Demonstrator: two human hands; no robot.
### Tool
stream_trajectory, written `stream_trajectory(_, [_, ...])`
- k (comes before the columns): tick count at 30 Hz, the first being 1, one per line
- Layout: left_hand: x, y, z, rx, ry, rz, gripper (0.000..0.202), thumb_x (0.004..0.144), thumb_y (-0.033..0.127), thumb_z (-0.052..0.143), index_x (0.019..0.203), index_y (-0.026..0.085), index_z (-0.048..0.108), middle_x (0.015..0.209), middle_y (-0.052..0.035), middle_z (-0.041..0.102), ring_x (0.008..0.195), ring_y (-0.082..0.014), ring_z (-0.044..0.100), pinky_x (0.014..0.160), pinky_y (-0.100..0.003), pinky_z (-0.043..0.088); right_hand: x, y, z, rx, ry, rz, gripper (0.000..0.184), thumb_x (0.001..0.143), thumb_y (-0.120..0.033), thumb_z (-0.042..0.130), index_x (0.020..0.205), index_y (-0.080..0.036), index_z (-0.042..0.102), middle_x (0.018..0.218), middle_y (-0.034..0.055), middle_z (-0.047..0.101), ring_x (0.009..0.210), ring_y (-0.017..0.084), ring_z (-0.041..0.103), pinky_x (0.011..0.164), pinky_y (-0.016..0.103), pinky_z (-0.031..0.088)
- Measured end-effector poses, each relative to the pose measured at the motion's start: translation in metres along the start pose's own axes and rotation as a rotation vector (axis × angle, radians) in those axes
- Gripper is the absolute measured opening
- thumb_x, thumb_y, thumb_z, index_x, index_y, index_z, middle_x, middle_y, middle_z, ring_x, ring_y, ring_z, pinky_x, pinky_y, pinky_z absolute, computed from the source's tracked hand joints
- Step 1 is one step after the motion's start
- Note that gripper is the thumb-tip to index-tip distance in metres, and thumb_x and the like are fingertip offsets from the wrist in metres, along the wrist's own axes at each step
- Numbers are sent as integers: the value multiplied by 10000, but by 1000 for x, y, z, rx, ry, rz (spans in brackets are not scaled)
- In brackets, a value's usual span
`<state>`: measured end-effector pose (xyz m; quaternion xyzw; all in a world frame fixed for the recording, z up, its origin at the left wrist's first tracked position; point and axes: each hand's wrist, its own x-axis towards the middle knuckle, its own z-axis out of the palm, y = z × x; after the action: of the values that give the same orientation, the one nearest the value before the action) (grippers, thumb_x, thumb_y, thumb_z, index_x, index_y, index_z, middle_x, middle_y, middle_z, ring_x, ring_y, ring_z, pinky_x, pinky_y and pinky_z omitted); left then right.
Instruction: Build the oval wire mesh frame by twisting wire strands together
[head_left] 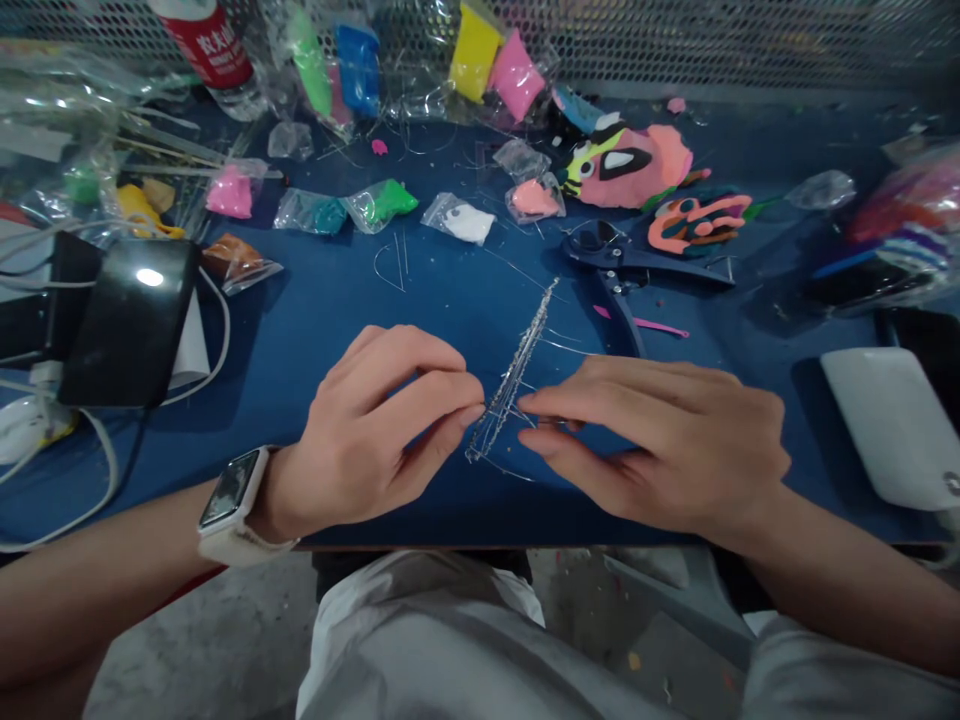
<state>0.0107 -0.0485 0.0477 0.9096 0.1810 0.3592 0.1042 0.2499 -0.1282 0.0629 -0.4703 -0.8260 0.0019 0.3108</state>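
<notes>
A long, narrow frame of twisted silver wire (519,362) stands slanted over the blue table, with loose wire ends sticking out on its right side. My left hand (390,425), wearing a watch on the wrist, pinches the left edge of this frame near its lower end between thumb and fingertips. From the right, my right hand (645,440) closes its thumb and index finger around thin wire at the frame's lower part. Something small and shiny shows between those fingers; its kind is unclear. Blue-handled pliers (637,264) lie spread beyond my right hand.
Bagged clay, such as a green lump (391,200) and a white one (466,220), lies across the back. Coloured clay figures (634,165) rest at back right. A black power bank (127,320) with white cables is at left, a white device (889,425) at right.
</notes>
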Motion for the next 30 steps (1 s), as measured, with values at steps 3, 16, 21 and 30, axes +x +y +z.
stream_trajectory(3, [-2, -5, 4, 76, 73, 82, 122, 971, 89, 705, 1012, 203, 698, 962, -47, 761, 783, -181, 687, 720, -368, 525, 4, -1, -3, 117, -69, 128, 199, 1091, -297, 647, 924, -236, 735, 765, 0, 737, 663, 142, 687, 568, 286, 479])
stream_trajectory(16, [-2, -8, 5, 119, 106, 153, 106, 966, 119, 737, 987, 217, 704, 921, -26, 758, 757, -176, 668, 700, -373, 504, 11, 7, -7, 506, -189, 332, 319, 1076, -411, 698, 839, -198, 696, 773, -2, 602, 651, 121, 533, 559, 273, 381])
stream_trajectory(21, [-1, -3, 1, 75, 47, 92, 44, 1003, 164, 707, 1015, 206, 709, 958, -42, 760, 769, -176, 678, 721, -369, 527, 12, 13, -5, 525, -193, 329, 323, 1071, -461, 700, 869, -209, 713, 783, -2, 625, 650, 125, 532, 571, 282, 383])
stream_trajectory(30, [4, -8, -7, 101, 73, 115, 47, 971, 255, 753, 981, 298, 771, 905, -4, 771, 740, -199, 690, 668, -407, 523, 14, 5, -16, 559, -140, 456, 237, 1048, -321, 713, 836, -216, 694, 764, -8, 613, 619, 120, 508, 559, 296, 376])
